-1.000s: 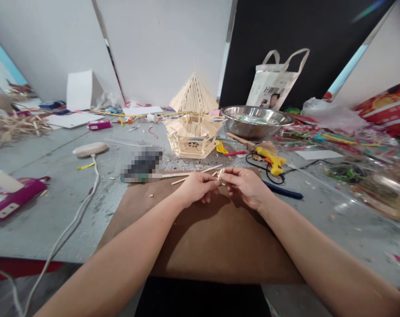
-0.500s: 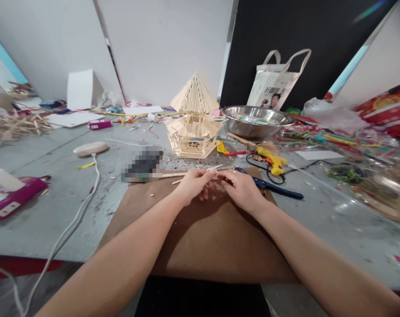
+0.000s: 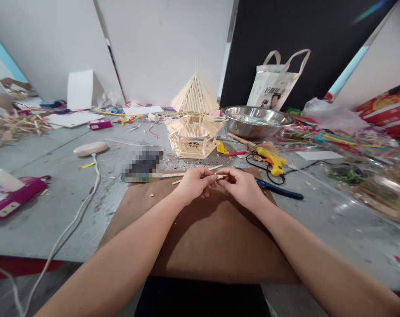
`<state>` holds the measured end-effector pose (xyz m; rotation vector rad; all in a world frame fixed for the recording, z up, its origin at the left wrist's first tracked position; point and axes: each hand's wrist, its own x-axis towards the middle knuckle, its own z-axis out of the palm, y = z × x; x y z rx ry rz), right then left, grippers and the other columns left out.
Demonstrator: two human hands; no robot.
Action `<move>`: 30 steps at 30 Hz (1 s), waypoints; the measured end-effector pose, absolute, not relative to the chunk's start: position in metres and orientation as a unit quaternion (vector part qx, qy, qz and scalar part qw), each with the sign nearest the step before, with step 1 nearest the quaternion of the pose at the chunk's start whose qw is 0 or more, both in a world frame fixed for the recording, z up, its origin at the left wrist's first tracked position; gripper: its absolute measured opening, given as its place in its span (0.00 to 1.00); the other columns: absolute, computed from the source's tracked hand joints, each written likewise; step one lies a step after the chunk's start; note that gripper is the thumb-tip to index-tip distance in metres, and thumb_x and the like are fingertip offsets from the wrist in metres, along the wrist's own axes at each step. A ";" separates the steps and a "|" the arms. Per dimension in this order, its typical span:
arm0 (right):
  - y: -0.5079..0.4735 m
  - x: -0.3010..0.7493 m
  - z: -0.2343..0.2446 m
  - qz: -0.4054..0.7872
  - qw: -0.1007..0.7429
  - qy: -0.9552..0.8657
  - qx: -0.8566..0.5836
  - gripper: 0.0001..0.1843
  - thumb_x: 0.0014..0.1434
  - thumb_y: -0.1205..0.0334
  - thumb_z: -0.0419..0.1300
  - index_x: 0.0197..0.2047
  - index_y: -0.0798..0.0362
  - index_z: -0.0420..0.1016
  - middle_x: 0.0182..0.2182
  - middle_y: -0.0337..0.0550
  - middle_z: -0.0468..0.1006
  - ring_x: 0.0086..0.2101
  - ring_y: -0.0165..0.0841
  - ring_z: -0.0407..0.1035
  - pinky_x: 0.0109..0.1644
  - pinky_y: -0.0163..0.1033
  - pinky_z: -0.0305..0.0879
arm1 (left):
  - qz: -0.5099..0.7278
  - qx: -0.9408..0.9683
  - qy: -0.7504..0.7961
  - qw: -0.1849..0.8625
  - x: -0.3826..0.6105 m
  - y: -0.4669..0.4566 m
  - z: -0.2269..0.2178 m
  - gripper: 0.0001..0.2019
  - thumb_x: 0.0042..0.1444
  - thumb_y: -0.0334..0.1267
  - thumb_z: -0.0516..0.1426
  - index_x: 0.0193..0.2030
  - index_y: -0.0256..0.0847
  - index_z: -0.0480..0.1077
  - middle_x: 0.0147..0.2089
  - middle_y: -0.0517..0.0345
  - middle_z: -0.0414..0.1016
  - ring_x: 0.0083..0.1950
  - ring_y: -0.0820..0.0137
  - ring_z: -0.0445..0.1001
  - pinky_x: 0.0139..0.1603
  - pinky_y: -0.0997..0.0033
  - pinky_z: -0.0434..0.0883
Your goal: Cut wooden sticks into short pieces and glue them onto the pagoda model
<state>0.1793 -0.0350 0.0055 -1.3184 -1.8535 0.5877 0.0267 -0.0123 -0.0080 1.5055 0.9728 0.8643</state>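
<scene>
Over the brown sheet (image 3: 193, 251), toward its far edge, the left hand (image 3: 195, 185) and right hand (image 3: 242, 187) pinched a short wooden piece (image 3: 221, 176) between them. Beyond stood a stick pavilion (image 3: 196, 97); to its right, a steel bowl (image 3: 256, 130).

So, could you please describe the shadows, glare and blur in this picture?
Head view: a soft shadow on the brown board below the left hand and right hand; head view: bright reflections on the steel bowl; head view: the red package at the right edge looking stretched, and the small wooden piece between the hands lacking detail.
</scene>
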 end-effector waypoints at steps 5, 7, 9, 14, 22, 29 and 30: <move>-0.034 0.180 0.006 0.391 0.394 -0.654 -0.514 0.13 0.44 0.56 0.59 0.33 0.53 0.69 0.23 0.38 0.73 0.17 0.24 0.61 0.21 0.33 0.58 | 0.366 0.670 0.423 0.488 0.027 -0.013 -0.009 0.07 0.50 0.38 0.52 0.28 0.36 0.63 0.22 0.64 0.67 0.13 0.83 0.62 0.12 0.83 0.60; -0.033 0.180 0.006 0.410 0.389 -0.637 -0.523 0.12 0.45 0.55 0.58 0.31 0.54 0.69 0.18 0.36 0.70 0.16 0.24 0.60 0.19 0.32 0.58 | 0.364 0.675 0.430 0.477 0.028 -0.013 -0.009 0.07 0.50 0.38 0.52 0.28 0.36 0.63 0.22 0.64 0.67 0.13 0.83 0.62 0.12 0.83 0.61; -0.033 0.180 0.006 0.409 0.385 -0.631 -0.535 0.11 0.46 0.55 0.58 0.31 0.54 0.69 0.15 0.34 0.68 0.16 0.25 0.60 0.18 0.31 0.58 | 0.359 0.672 0.434 0.481 0.028 -0.014 -0.008 0.07 0.50 0.38 0.52 0.28 0.35 0.63 0.22 0.64 0.67 0.13 0.83 0.61 0.12 0.83 0.61; -0.034 0.181 0.008 0.398 0.376 -0.633 -0.548 0.11 0.47 0.56 0.57 0.31 0.54 0.70 0.14 0.34 0.67 0.15 0.24 0.60 0.18 0.30 0.57 | 0.351 0.640 0.413 0.544 0.026 -0.014 -0.004 0.09 0.51 0.38 0.51 0.28 0.34 0.65 0.26 0.61 0.69 0.13 0.84 0.62 0.12 0.82 0.61; -0.035 0.181 0.009 0.439 0.374 -0.601 -0.554 0.11 0.46 0.55 0.57 0.31 0.54 0.70 0.13 0.33 0.66 0.14 0.24 0.59 0.15 0.30 0.58 | 0.334 0.592 0.416 0.604 0.026 -0.013 -0.004 0.10 0.53 0.37 0.48 0.27 0.34 0.63 0.23 0.61 0.69 0.12 0.81 0.62 0.10 0.80 0.60; -0.034 0.180 0.008 0.444 0.369 -0.596 -0.558 0.12 0.45 0.56 0.57 0.32 0.54 0.71 0.12 0.33 0.66 0.13 0.24 0.58 0.16 0.31 0.57 | 0.333 0.597 0.410 0.604 0.026 -0.012 -0.004 0.10 0.53 0.38 0.49 0.25 0.34 0.63 0.22 0.60 0.68 0.12 0.81 0.62 0.10 0.80 0.60; -0.035 0.180 0.008 0.440 0.367 -0.601 -0.557 0.12 0.45 0.56 0.57 0.32 0.55 0.71 0.12 0.33 0.66 0.14 0.24 0.58 0.16 0.31 0.57 | 0.330 0.606 0.410 0.597 0.026 -0.012 -0.005 0.11 0.52 0.39 0.49 0.25 0.34 0.63 0.21 0.60 0.68 0.12 0.81 0.62 0.10 0.81 0.60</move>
